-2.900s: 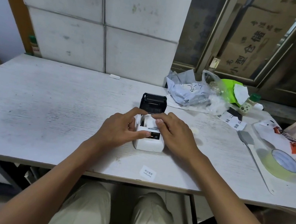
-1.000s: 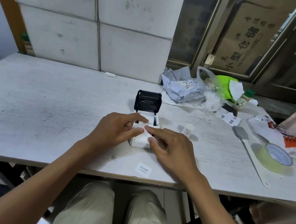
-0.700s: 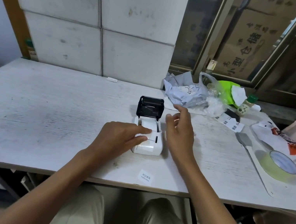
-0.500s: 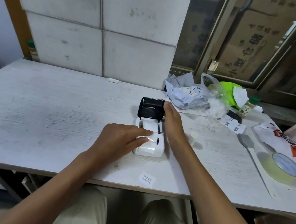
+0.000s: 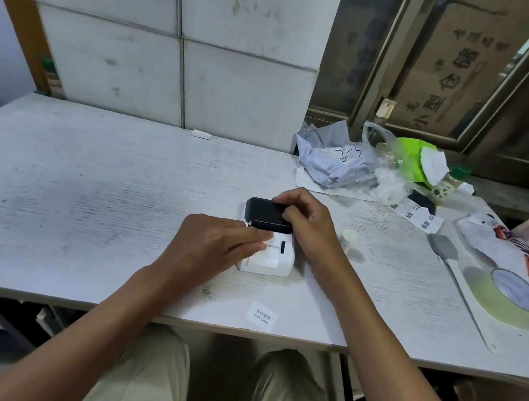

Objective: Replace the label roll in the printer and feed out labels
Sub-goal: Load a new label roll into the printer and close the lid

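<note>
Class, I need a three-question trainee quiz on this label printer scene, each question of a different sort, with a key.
1. True or false: the right hand rests on the black hinged lid of the small white label printer.
2. Which lies nearest the table's front edge? A) the roll of yellowish tape B) the white "welcome" label C) the green-capped bottle
3. Fill in: the left hand steadies the printer's ____ body.

Key: 1 true; 2 B; 3 white.
</note>
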